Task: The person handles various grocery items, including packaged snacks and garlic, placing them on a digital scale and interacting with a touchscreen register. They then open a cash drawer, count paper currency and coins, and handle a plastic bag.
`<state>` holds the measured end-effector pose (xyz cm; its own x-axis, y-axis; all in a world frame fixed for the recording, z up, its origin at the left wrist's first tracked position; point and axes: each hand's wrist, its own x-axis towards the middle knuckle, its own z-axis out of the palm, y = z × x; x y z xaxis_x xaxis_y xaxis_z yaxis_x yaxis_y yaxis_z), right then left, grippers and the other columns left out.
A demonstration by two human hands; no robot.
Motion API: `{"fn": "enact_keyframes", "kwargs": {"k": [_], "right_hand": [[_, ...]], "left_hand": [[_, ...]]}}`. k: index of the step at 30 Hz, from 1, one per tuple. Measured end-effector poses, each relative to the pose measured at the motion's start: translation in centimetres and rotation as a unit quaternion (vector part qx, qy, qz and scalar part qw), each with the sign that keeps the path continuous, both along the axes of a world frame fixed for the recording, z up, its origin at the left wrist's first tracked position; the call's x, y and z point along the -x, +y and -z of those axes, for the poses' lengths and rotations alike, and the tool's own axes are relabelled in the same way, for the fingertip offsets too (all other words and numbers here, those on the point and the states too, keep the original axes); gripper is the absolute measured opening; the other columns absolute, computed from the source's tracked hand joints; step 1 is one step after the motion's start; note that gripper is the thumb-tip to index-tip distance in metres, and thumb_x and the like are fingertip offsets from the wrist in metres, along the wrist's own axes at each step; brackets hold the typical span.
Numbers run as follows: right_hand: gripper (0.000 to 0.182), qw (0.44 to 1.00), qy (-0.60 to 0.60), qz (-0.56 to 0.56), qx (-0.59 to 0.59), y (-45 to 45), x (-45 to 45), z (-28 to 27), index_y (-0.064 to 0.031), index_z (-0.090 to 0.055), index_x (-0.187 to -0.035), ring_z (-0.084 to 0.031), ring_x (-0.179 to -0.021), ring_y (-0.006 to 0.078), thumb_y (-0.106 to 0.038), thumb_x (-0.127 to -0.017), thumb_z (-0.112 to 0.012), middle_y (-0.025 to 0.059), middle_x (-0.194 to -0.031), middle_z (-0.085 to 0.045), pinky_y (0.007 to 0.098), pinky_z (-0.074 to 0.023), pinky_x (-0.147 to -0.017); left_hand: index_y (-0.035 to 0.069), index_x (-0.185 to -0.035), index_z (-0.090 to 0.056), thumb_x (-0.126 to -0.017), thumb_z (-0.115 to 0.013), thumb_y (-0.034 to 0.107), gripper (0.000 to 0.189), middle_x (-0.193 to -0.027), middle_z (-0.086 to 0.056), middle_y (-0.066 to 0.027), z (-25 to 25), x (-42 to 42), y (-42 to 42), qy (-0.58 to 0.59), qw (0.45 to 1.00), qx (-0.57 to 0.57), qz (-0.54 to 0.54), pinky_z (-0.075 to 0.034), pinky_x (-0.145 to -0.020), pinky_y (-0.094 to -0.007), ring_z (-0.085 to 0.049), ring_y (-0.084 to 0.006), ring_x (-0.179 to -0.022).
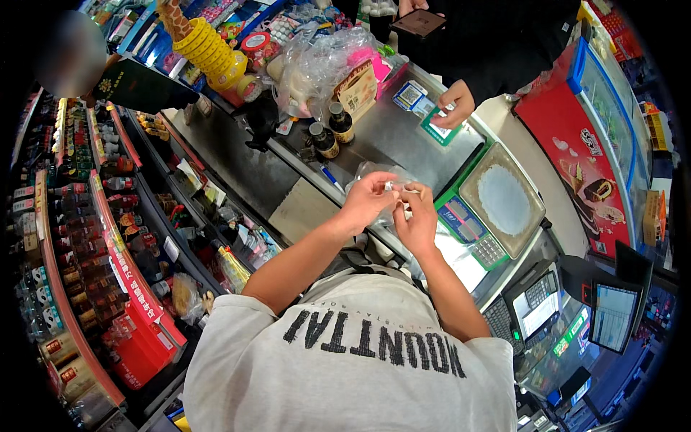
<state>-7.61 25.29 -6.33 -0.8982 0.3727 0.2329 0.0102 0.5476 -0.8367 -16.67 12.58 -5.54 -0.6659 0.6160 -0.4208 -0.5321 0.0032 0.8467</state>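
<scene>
Over the front edge of a metal-topped counter, my left hand [372,198] and my right hand [417,216] meet at the fingertips. Both pinch the top of a clear thin plastic bag [367,171], which hangs below and behind my fingers. What the bag contains cannot be told. A blue pen [330,177] lies just left of the bag. Two dark bottles with labels, one [324,141] nearer and one [341,124] behind it, stand on the counter. Right of my right hand sits a green weighing scale [499,189] with a keypad.
Across the counter a person in dark clothing has one hand [456,105] on a green-edged code card [440,132] and holds a phone [418,22]. Another person stands at upper left. Plastic-wrapped goods [324,59], stocked shelves [108,232], a red freezer [572,146] and a monitor [612,316] surround the counter.
</scene>
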Motion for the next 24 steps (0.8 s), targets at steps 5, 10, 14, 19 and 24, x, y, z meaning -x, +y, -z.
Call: {"fn": "enact_keyframes", "kwargs": {"k": [5,10,14,19,24], "right_hand": [[0.039,0.979,-0.202,-0.013,0.028,0.5,-0.5,4.8,-0.0041,-0.063,-0.118,-0.067,-0.077,0.0325,-0.018,-0.083,-0.073,0.0112,-0.085,-0.069,0.0433,-0.0532,-0.069],[0.04,0.972,-0.19,-0.07,-0.118,1.4,2.4,12.5,-0.0049,-0.065,-0.115,-0.071,-0.083,0.0353,-0.026,-0.081,-0.072,0.0143,-0.088,-0.072,0.0467,-0.0542,-0.07],[0.039,0.99,-0.136,-0.027,-0.011,3.3,3.2,13.9,-0.0046,-0.067,-0.108,-0.072,-0.081,0.0359,-0.03,-0.079,-0.072,0.0189,-0.087,-0.073,0.05,-0.0538,-0.068],[0.029,0.974,-0.127,0.0,-0.186,7.1,6.4,13.7,-0.0089,-0.07,-0.096,-0.068,-0.076,0.034,-0.036,-0.087,-0.063,0.0116,-0.082,-0.07,0.0488,-0.0519,-0.065],[0.028,0.98,0.02,0.144,0.136,8.5,8.8,9.3,-0.0012,-0.067,-0.107,-0.069,-0.088,0.0352,-0.022,-0.099,-0.051,0.022,-0.092,-0.07,0.0417,-0.0518,-0.081]], "left_hand": [[-0.002,-0.115,-0.064,-0.092,-0.068,0.006,0.025,-0.096,-0.067,-0.004,-0.7,0.5,0.6,0.099,0.993,0.053,0.031,-0.05,-0.074,-0.0246,-0.06,-0.0077,-0.085],[0.005,-0.104,-0.064,-0.084,-0.066,0.005,0.02,-0.091,-0.069,-0.0107,-2.3,0.7,5.1,0.309,0.936,0.143,0.091,-0.052,-0.078,-0.033,-0.066,-0.0174,-0.085],[0.007,-0.104,-0.054,-0.083,-0.065,0.006,0.023,-0.089,-0.065,-0.0181,-5.6,2.0,5.4,0.426,0.888,0.157,0.076,-0.051,-0.072,-0.0444,-0.066,-0.0382,-0.083],[0.002,-0.112,-0.057,-0.082,-0.069,0.016,0.035,-0.101,-0.063,-0.0202,-7.4,3.4,7.4,0.558,0.802,0.185,0.104,-0.047,-0.086,-0.0496,-0.06,-0.0391,-0.099],[0.001,-0.107,-0.055,-0.08,-0.068,0.004,0.03,-0.103,-0.059,-0.0165,-9.4,3.3,5.9,0.611,0.785,0.084,-0.058,-0.044,-0.093,-0.0435,-0.056,-0.0346,-0.102]]}}
